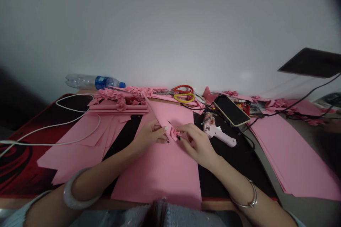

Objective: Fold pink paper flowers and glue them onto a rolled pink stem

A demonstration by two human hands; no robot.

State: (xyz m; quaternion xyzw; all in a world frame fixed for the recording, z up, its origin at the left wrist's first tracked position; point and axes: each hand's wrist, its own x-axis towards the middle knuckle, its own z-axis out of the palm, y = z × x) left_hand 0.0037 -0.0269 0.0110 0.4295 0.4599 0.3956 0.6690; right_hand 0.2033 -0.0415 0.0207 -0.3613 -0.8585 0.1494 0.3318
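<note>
My left hand (156, 133) is closed on a rolled pink paper cone (154, 111), its long narrow end pointing up and away. At the cone's near end sits a small pink paper flower (174, 133). My right hand (195, 142) pinches this flower between thumb and fingers, right beside the left fingertips. Whether flower and cone are joined, I cannot tell. Both hands are above a large pink paper sheet (162, 173) lying on the dark mat. A white glue gun (220, 134) lies just right of my right hand.
Cut pink paper pieces (80, 149) lie at left under a white cable (53, 144). Finished paper flowers (114, 95), scissors (183, 94) and a plastic bottle (93, 81) line the back. A phone (231, 110) rests behind the glue gun. More pink sheets (293, 159) are stacked at right.
</note>
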